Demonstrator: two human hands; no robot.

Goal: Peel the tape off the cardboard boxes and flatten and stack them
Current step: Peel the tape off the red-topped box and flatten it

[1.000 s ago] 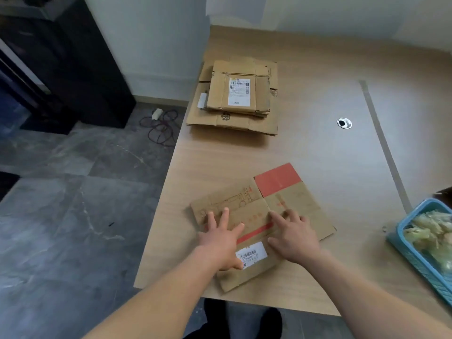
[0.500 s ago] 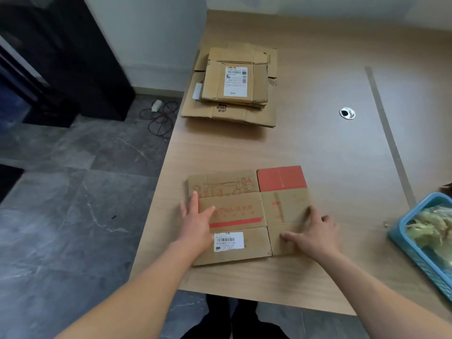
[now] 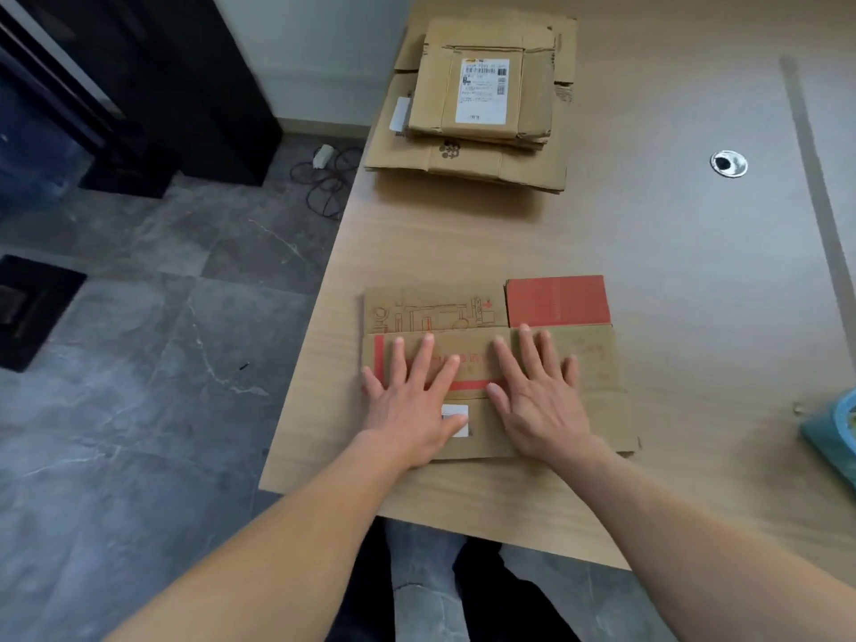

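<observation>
Flattened box (image 3: pixel 486 312), near edge of surface (image 3: pixel 671 252): left hand (image 3: pixel 412 410) and right hand (image 3: pixel 542 405) pressed flat, fingers spread. Stack of flattened boxes (image 3: pixel 472 145) well beyond.

Single head-worn view, looking forward and down, close over table (image 3: pixel 648 252)

flattened box (image 3: pixel 556 354) on table (image 3: pixel 671 252), stack (image 3: pixel 477 108) behind
</observation>
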